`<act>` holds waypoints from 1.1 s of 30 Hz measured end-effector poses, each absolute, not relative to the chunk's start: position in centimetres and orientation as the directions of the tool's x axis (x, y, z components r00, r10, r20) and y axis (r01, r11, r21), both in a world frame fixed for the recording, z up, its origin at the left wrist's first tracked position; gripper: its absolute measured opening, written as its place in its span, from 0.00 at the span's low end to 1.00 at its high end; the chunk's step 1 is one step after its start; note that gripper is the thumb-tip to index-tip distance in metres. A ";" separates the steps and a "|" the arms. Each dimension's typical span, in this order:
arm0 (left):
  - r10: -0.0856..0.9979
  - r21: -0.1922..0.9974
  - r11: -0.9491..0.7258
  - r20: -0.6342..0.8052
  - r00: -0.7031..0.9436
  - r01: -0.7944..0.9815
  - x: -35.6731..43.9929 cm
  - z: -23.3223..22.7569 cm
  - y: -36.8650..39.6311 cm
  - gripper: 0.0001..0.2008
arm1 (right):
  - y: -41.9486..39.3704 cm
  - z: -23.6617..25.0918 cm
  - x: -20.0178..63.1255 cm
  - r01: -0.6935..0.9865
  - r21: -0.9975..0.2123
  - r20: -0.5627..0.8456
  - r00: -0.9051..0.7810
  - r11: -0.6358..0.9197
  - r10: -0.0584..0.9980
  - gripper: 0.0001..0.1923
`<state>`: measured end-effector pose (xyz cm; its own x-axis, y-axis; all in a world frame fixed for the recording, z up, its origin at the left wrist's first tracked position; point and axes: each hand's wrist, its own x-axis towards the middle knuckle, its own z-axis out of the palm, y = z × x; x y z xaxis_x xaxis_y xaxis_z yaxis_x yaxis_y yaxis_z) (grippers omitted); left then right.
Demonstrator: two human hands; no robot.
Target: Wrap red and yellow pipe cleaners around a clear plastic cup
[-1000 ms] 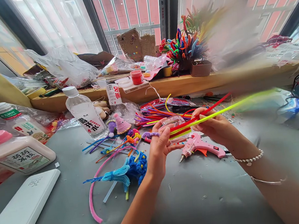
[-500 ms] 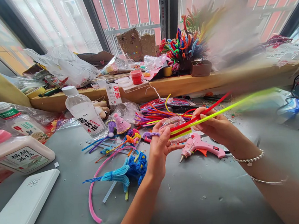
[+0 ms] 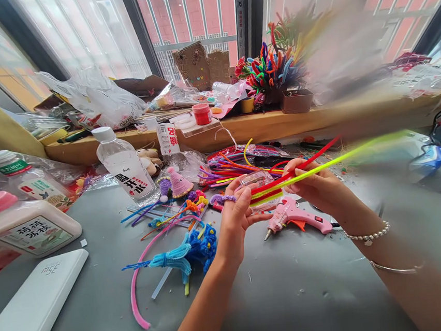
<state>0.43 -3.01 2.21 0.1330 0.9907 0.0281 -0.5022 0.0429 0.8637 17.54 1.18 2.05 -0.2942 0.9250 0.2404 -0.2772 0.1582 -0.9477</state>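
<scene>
My left hand grips a small clear plastic container that has red and yellow-green pipe cleaners wound around it. My right hand pinches the free lengths of the red pipe cleaner and the yellow-green pipe cleaner, which stretch up and to the right. Both hands hover above the grey table. A pink glue gun lies on the table just under them.
Loose pipe cleaners, a blue fuzzy craft piece and a long pink pipe cleaner lie left of the hands. A water bottle, a pink-capped jar and a white flat device stand at left. A cluttered wooden sill runs behind.
</scene>
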 end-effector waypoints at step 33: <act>0.987 0.877 0.038 0.043 0.156 -0.478 0.3 2.0 -2.9 0.22 | 1.0 2.4 17.4 -0.364 -0.925 0.235 -0.329 0.107 0.915 0.02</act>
<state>0.33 -2.88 2.02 0.1565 0.9868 0.0429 -0.4783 0.0377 0.8774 17.35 1.02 2.35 -0.3288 0.9146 0.2354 -0.3643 0.1071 -0.9251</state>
